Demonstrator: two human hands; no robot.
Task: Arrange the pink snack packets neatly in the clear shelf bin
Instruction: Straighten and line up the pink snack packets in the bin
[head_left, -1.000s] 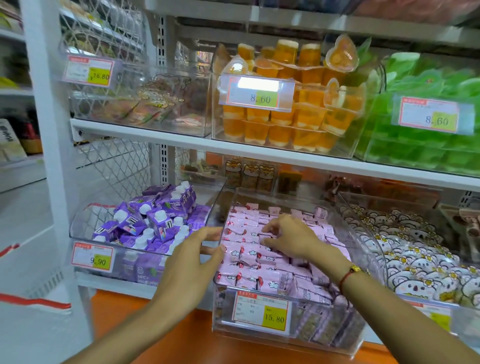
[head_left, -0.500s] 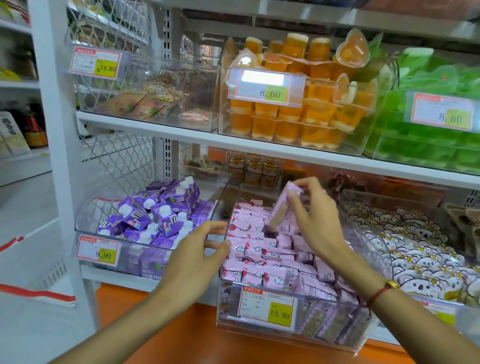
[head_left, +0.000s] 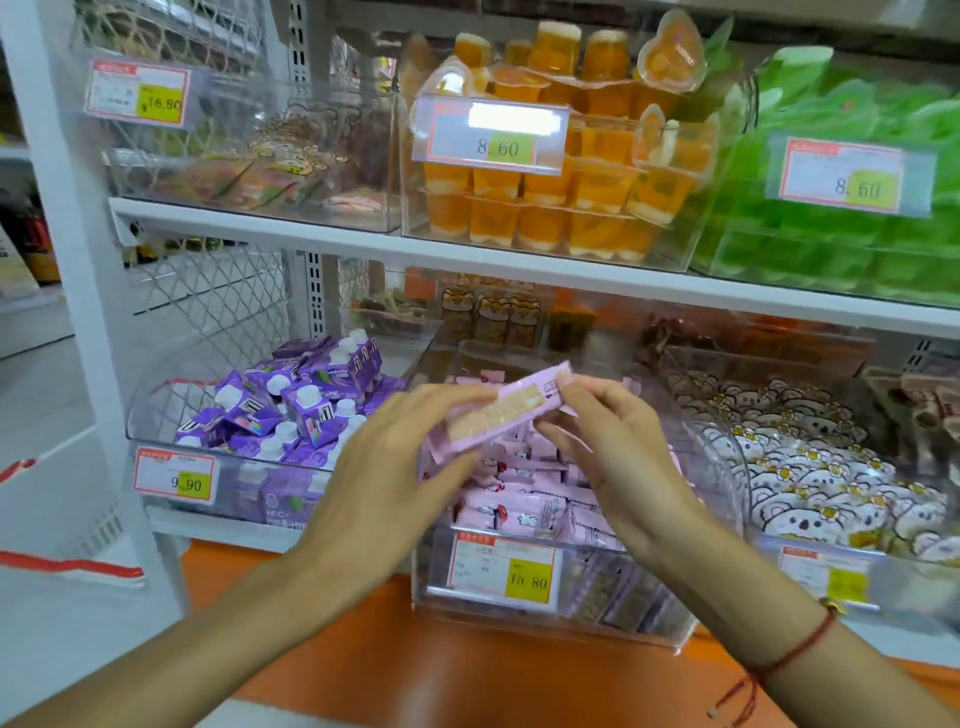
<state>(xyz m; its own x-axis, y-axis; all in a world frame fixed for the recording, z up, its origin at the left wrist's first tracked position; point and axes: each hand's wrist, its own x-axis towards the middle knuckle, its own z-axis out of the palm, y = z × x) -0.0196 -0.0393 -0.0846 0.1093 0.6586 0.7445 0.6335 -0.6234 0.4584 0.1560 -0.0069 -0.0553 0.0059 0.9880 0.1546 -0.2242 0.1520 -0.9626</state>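
holding 1 pink packet (head_left: 506, 410) above clear bin (head_left: 597, 618).

A shop aisle is shown: white shelves (head_left: 467, 257) are lined with clear bins (head_left: 545, 597) of packaged snacks, each fronted by a printed price tag (head_left: 506, 571).

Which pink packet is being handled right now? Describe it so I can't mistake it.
Find the clear bin with the 15.80 tag on the lower shelf, between the purple cartons and the koala packets. Above its pile, the left hand and right hand hold one long pink packet: the only one lifted, tilted, showing a speckled window.
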